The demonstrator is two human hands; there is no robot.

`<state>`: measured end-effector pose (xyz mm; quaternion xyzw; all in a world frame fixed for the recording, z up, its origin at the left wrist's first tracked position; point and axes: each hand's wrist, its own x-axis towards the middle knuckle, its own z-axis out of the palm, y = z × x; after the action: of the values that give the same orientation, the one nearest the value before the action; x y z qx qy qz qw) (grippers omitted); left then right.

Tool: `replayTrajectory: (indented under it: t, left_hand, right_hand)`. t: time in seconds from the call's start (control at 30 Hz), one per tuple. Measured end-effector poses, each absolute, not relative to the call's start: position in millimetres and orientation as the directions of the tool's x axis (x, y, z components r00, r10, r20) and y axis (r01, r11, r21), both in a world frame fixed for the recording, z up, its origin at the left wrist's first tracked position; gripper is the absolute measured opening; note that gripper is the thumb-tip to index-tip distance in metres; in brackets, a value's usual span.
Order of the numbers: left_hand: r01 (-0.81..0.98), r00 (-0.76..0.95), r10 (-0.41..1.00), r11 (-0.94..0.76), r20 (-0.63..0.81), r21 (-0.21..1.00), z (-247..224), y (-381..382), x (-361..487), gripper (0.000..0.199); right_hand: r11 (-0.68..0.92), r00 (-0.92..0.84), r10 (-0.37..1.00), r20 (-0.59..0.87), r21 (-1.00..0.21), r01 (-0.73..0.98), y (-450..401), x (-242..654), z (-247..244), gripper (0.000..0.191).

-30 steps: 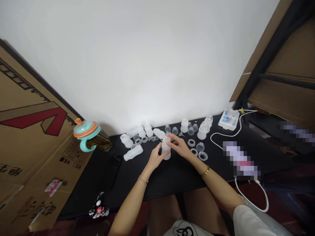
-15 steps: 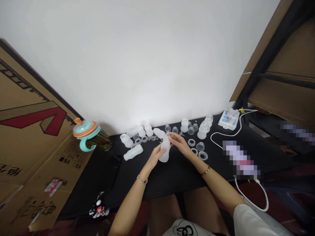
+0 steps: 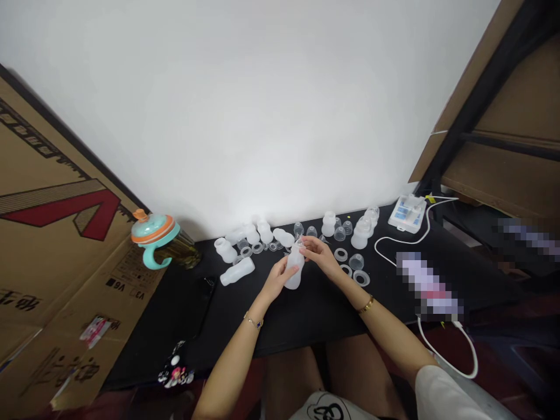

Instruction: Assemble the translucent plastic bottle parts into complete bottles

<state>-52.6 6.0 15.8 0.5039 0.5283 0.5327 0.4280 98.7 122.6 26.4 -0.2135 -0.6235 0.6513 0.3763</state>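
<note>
Your left hand (image 3: 276, 280) wraps its grip around a tilted translucent bottle (image 3: 293, 269), your right hand (image 3: 318, 254) pinching its neck; jostling could topple loose bottles (image 3: 245, 234) at eleven o'clock on the bench (image 3: 306, 309).

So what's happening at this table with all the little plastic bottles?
A person seated at the black table holds a small white bottle in the left hand, while the right hand works at its top. More bottles, clear caps and rings lie scattered around them.
</note>
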Motion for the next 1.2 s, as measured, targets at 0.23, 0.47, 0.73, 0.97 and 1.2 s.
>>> replayTrajectory:
  t: [0.23, 0.47, 0.73, 0.97, 1.2]
  left_hand:
    - [0.133, -0.132, 0.987, -0.076, 0.093, 0.988, 20, 5, -51, 0.053]
    - [0.146, -0.14, 0.987, -0.057, 0.077, 0.988, 23, 4, -50, 0.052]
    - [0.096, -0.141, 0.986, -0.075, 0.088, 0.993, 23, 4, -50, 0.052]
    - [0.096, -0.126, 0.987, -0.089, 0.101, 0.991, 20, 5, -51, 0.051]
    - [0.193, -0.135, 0.984, -0.091, 0.119, 0.977, 16, 5, -51, 0.046]
  right_hand:
    - [0.069, -0.627, 0.75, 0.209, -0.968, -0.24, 122, 99, 28, 0.047]
    - [-0.049, -0.651, 0.745, 0.148, -0.96, -0.275, 119, 104, 36, 0.04]
    - [-0.075, -0.627, 0.762, 0.162, -0.94, -0.334, 116, 104, 38, 0.04]
    - [-0.048, -0.639, 0.745, 0.191, -0.94, -0.337, 116, 104, 38, 0.039]
    - [0.057, -0.604, 0.771, 0.203, -0.966, -0.252, 120, 101, 34, 0.033]
